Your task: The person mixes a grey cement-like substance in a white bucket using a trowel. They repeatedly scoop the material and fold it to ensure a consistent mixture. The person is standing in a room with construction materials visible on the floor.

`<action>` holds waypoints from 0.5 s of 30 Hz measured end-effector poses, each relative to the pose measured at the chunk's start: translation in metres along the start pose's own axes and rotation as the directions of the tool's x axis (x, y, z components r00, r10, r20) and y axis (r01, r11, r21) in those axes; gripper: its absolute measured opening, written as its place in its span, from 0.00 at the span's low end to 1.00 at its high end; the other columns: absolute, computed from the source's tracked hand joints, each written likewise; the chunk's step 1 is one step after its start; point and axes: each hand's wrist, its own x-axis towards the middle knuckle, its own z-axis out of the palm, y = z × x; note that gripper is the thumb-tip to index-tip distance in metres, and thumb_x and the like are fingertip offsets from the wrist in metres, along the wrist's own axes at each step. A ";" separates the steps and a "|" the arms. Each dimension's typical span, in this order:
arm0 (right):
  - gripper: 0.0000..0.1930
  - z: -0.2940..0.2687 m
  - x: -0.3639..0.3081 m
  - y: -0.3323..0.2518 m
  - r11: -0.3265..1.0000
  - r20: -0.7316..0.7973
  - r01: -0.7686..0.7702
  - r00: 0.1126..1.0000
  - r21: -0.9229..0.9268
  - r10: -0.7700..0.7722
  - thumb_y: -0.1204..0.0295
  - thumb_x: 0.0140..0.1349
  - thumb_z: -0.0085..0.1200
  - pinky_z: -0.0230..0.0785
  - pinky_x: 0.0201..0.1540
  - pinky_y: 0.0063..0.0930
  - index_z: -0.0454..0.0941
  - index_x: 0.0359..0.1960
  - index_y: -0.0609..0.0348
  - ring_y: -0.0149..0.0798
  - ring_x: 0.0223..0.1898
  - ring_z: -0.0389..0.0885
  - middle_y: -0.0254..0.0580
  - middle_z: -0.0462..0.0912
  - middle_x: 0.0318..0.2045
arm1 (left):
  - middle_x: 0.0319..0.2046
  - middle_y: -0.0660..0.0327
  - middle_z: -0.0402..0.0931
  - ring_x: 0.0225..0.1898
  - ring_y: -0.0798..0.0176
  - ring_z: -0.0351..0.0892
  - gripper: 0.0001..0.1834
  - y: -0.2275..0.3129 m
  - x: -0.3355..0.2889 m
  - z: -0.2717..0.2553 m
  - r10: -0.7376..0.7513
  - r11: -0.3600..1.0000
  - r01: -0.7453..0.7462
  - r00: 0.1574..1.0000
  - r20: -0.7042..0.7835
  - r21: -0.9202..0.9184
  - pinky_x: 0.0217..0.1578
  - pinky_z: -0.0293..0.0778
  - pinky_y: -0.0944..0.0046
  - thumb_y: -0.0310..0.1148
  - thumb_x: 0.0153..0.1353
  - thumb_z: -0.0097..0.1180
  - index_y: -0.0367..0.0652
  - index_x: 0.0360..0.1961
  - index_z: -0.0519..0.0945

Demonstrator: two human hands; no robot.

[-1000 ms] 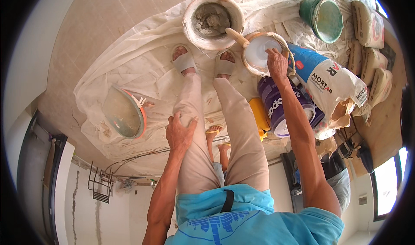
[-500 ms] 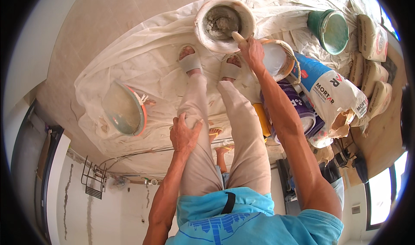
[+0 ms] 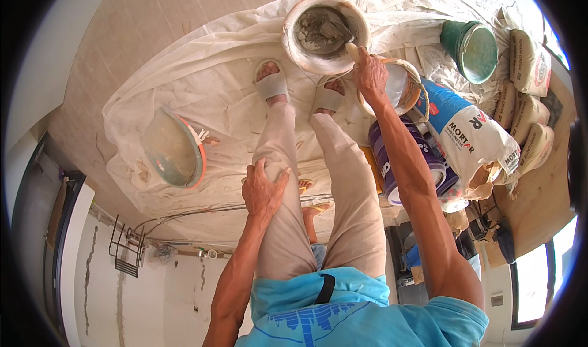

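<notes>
My right hand is closed around the pale handle of a trowel. The grey blade reaches into a round, mortar-smeared bucket, against wet grey mortar inside. Fingers spread, my left hand rests on my left leg just above the knee and holds nothing. Beside the right wrist stands a pale bucket with a rope-like handle, holding what looks like cloudy water.
A dust sheet covers the floor. To the left is an orange-rimmed tub; to the right are a blue-and-white mortar sack, purple pails, a green bucket and stacked sacks. Another person's sandalled foot shows between my legs.
The trowel's blade now shows in the mortar, and the mound there looks flatter and shifted. My right hand has moved slightly right in the picture; my left hand stays on the leg.
</notes>
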 end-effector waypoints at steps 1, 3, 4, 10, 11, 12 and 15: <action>0.19 0.001 0.000 0.001 1.000 -0.018 0.019 1.000 -0.012 -0.019 0.71 0.59 0.59 0.77 0.43 0.54 0.76 0.53 0.55 0.61 0.41 0.86 0.57 0.85 0.38 | 0.53 0.46 0.76 0.55 0.39 0.76 0.39 0.000 0.001 0.000 -0.005 1.000 0.005 1.000 0.004 -0.001 0.57 0.70 0.45 0.55 0.57 0.66 0.39 0.62 0.75; 0.18 0.007 0.005 -0.001 0.999 -0.019 0.005 1.000 -0.038 -0.005 0.72 0.59 0.59 0.77 0.43 0.54 0.75 0.53 0.55 0.61 0.41 0.86 0.57 0.84 0.39 | 0.53 0.46 0.76 0.56 0.39 0.76 0.39 0.001 0.002 -0.001 -0.007 1.000 0.007 1.000 0.017 -0.016 0.58 0.70 0.45 0.55 0.57 0.66 0.39 0.63 0.75; 0.18 0.010 0.008 -0.004 0.999 -0.015 -0.002 1.000 -0.050 0.001 0.73 0.59 0.59 0.77 0.43 0.54 0.75 0.52 0.55 0.60 0.41 0.86 0.57 0.84 0.39 | 0.53 0.46 0.76 0.56 0.39 0.76 0.40 0.002 0.001 -0.002 -0.011 1.000 0.012 1.000 0.024 -0.022 0.58 0.69 0.45 0.55 0.57 0.66 0.39 0.63 0.75; 0.12 0.022 0.031 -0.010 0.985 0.076 0.095 0.994 -0.142 -0.085 0.75 0.63 0.56 0.80 0.38 0.50 0.74 0.48 0.61 0.57 0.41 0.87 0.56 0.84 0.37 | 0.54 0.47 0.76 0.56 0.40 0.76 0.39 0.001 0.001 -0.003 -0.003 1.000 0.003 1.000 0.029 -0.016 0.58 0.69 0.45 0.55 0.57 0.66 0.38 0.62 0.75; 0.12 0.022 0.033 -0.008 0.974 0.079 0.148 0.988 -0.170 -0.136 0.75 0.63 0.56 0.81 0.37 0.49 0.74 0.47 0.62 0.57 0.40 0.87 0.56 0.84 0.37 | 0.53 0.46 0.76 0.54 0.40 0.77 0.39 -0.001 0.002 -0.001 0.008 1.000 -0.008 1.000 0.017 -0.003 0.56 0.71 0.45 0.55 0.57 0.66 0.39 0.62 0.75; 0.11 0.022 0.035 -0.004 0.959 0.082 0.200 0.979 -0.199 -0.187 0.75 0.63 0.55 0.81 0.36 0.49 0.74 0.47 0.62 0.57 0.40 0.88 0.57 0.84 0.37 | 0.53 0.46 0.75 0.52 0.39 0.78 0.40 -0.006 0.002 0.001 0.021 1.000 -0.021 1.000 0.005 0.011 0.54 0.73 0.45 0.55 0.56 0.67 0.39 0.63 0.74; 0.13 0.016 0.036 0.006 0.920 0.084 0.324 0.946 -0.220 -0.313 0.76 0.63 0.55 0.81 0.37 0.50 0.73 0.48 0.61 0.57 0.39 0.87 0.57 0.83 0.39 | 0.54 0.46 0.76 0.55 0.40 0.77 0.39 -0.003 0.005 -0.002 0.024 1.000 -0.024 1.000 0.008 0.002 0.57 0.71 0.46 0.55 0.57 0.66 0.38 0.62 0.75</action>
